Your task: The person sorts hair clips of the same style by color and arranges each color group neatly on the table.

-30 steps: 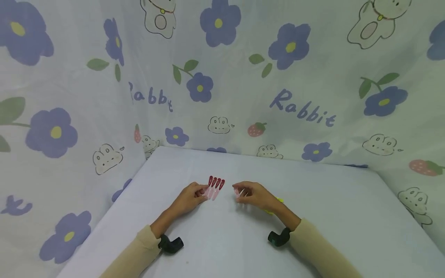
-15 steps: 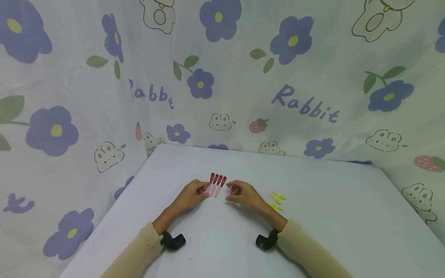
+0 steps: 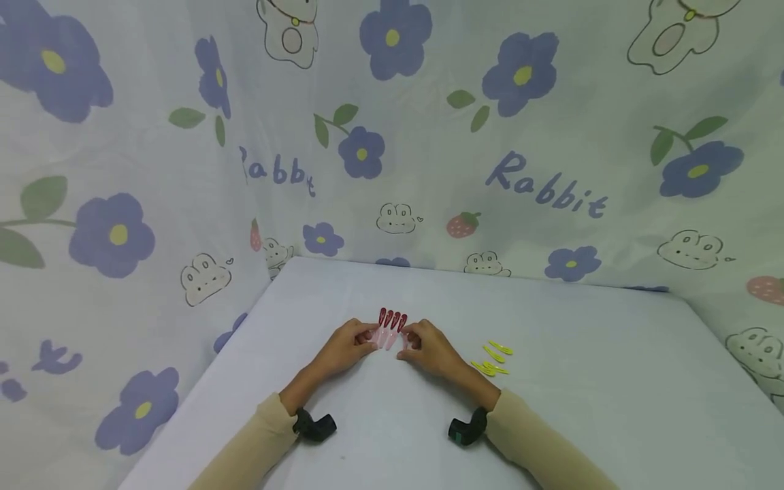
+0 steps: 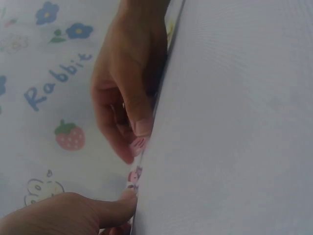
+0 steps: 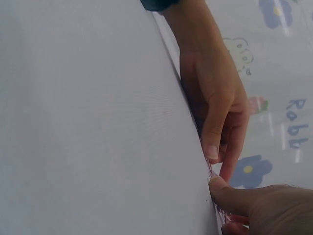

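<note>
Several red hair clips (image 3: 392,318) lie side by side in a slanting row on the white table. Just below them is a row of pink hair clips (image 3: 388,338). My left hand (image 3: 345,347) is at the row's left end, thumb and index finger around the outermost pink clip. On the other side, my right hand (image 3: 431,350) pinches a pink hair clip (image 4: 138,145) between thumb and index finger, close beside the row's right end. In the right wrist view, the fingers of both hands almost meet and hide most of the clips.
Several yellow hair clips (image 3: 499,354) lie loosely scattered on the table (image 3: 588,381), right of my right forearm. A white curtain (image 3: 416,170) with flowers and rabbits surrounds the table at the back and sides. Each wrist wears a black camera (image 3: 315,427).
My right hand has moved left with its pink hair clip up to the end of the pink row, baring the yellow clips. The left hand stays at the row's left end.
</note>
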Demonstrator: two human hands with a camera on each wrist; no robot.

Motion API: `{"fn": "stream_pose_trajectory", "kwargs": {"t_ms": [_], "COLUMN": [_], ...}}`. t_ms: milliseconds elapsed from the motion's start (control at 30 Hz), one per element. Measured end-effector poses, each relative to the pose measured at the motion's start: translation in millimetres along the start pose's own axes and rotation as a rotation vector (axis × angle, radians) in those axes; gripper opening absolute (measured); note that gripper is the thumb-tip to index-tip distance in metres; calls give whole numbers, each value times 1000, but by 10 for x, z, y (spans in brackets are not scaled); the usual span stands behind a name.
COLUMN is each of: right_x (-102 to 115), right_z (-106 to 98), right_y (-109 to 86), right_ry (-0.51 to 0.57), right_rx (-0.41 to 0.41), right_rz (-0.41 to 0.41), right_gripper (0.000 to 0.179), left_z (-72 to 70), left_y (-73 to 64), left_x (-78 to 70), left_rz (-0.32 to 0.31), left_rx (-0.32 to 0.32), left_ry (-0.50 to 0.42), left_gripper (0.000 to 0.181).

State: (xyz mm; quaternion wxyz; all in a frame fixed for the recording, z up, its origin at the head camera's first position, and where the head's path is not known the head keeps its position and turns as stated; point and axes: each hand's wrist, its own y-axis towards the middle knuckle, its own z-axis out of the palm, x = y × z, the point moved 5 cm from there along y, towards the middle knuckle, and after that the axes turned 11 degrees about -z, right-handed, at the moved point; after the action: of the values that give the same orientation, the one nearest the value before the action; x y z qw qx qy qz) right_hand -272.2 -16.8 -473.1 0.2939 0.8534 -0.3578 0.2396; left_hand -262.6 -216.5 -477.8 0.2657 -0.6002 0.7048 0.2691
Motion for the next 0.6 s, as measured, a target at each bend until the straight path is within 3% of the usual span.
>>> {"fn": "stream_pose_trajectory", "kwargs": {"t_ms": [233, 600], "right_x": [-43, 18], "right_z": [0, 32], "right_y": [-27, 53], "right_ry": [-20, -42], "right_rx": [-12, -30], "right_rz": [45, -10], "right_gripper": [47, 46], "left_z": [26, -26], "left_y": [-19, -12], "left_x": [-5, -32], "left_rz": [-6, 4], "left_rx": [3, 7], "left_ry": [-4, 16], "left_gripper": [40, 40]}}
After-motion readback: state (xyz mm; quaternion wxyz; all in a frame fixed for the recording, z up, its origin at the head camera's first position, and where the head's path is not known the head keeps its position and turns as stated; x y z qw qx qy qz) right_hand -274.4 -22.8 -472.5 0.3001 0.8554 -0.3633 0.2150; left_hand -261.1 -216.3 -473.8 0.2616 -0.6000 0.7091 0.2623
